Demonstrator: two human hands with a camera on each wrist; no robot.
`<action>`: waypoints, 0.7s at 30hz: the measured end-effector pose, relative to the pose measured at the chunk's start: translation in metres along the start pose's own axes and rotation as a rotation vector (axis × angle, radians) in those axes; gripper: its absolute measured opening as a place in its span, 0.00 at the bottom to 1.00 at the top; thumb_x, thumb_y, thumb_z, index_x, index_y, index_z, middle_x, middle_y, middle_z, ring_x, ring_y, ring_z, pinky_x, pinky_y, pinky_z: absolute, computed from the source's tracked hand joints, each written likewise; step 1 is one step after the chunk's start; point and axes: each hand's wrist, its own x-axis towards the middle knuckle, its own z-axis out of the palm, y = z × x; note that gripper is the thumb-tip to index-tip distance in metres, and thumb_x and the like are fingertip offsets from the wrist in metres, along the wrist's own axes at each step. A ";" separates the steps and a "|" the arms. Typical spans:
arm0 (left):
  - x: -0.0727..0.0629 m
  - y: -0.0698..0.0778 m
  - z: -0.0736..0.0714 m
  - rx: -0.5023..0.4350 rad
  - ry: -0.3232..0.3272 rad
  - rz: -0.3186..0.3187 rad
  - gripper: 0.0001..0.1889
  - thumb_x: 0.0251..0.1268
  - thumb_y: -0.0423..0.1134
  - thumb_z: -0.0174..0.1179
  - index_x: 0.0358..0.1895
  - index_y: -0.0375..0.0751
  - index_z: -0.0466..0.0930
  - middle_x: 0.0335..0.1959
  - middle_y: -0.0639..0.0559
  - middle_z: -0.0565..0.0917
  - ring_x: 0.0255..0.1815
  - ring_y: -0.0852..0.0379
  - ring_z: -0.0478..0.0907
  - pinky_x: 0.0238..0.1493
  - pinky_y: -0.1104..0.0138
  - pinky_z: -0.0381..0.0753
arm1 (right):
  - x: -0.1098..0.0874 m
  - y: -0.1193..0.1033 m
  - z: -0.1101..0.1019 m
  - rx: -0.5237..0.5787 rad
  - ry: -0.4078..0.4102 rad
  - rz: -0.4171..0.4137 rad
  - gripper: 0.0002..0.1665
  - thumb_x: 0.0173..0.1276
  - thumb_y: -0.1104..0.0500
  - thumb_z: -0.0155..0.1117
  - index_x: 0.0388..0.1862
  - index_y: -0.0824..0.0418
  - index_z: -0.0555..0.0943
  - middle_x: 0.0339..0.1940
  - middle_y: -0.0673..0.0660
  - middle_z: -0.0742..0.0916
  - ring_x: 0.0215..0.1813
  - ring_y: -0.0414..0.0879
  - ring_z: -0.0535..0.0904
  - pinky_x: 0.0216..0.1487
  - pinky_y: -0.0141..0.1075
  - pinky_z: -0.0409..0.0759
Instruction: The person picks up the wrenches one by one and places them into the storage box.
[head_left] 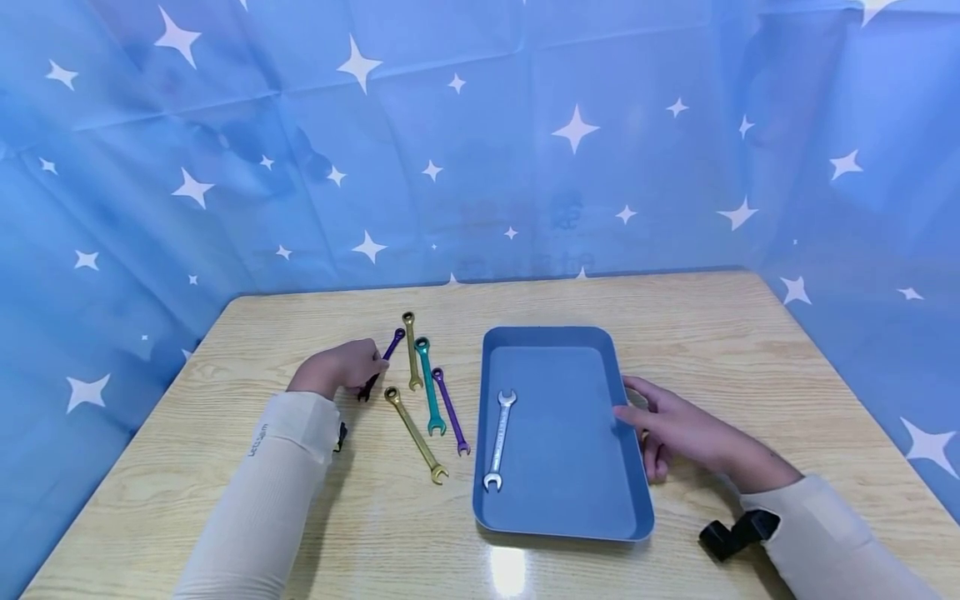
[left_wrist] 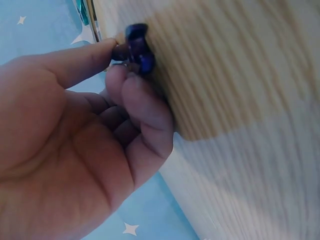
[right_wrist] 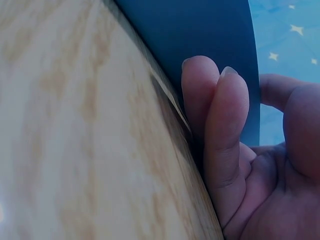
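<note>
At the left of the table, my left hand (head_left: 347,365) pinches a dark purple wrench (head_left: 394,340) between thumb and fingertips; its open-jaw end (left_wrist: 141,49) shows close over the wood in the left wrist view. My right hand (head_left: 678,429) grips the right wall of a blue tray (head_left: 564,336), thumb over the rim and fingers (right_wrist: 227,120) along the outside. Inside the tray, near its left wall, lies a silver double open-end wrench (head_left: 500,437).
Between the left hand and the tray lie a gold wrench (head_left: 412,354), a teal wrench (head_left: 431,387), a purple wrench (head_left: 452,412) and a second gold wrench (head_left: 416,435). A blue star-patterned cloth (head_left: 510,167) hangs behind the wooden table (head_left: 712,325).
</note>
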 end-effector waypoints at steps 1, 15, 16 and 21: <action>-0.001 0.000 0.000 0.000 0.000 0.000 0.25 0.82 0.44 0.44 0.17 0.47 0.65 0.09 0.58 0.61 0.10 0.62 0.57 0.27 0.66 0.71 | 0.000 0.000 0.000 0.000 0.000 -0.002 0.48 0.81 0.45 0.48 0.83 0.55 0.32 0.19 0.66 0.85 0.18 0.51 0.83 0.26 0.52 0.83; -0.004 -0.004 -0.001 -0.011 0.016 0.012 0.23 0.82 0.45 0.43 0.20 0.47 0.64 0.10 0.58 0.61 0.12 0.62 0.57 0.27 0.66 0.69 | 0.002 -0.001 0.001 0.003 0.002 0.003 0.47 0.81 0.45 0.48 0.83 0.55 0.32 0.19 0.66 0.85 0.18 0.51 0.83 0.25 0.52 0.83; -0.005 -0.005 -0.002 -0.022 0.017 0.013 0.22 0.82 0.45 0.43 0.21 0.46 0.64 0.10 0.58 0.60 0.12 0.61 0.57 0.27 0.66 0.69 | 0.002 -0.001 0.001 0.003 0.001 0.003 0.47 0.81 0.45 0.48 0.83 0.55 0.33 0.19 0.66 0.85 0.18 0.51 0.83 0.26 0.52 0.83; -0.007 -0.011 -0.002 -0.103 0.026 0.032 0.20 0.81 0.46 0.46 0.24 0.44 0.66 0.12 0.58 0.61 0.14 0.60 0.58 0.29 0.65 0.69 | 0.002 -0.001 0.000 -0.004 0.000 0.001 0.48 0.81 0.45 0.48 0.83 0.55 0.32 0.19 0.66 0.85 0.18 0.51 0.83 0.26 0.52 0.83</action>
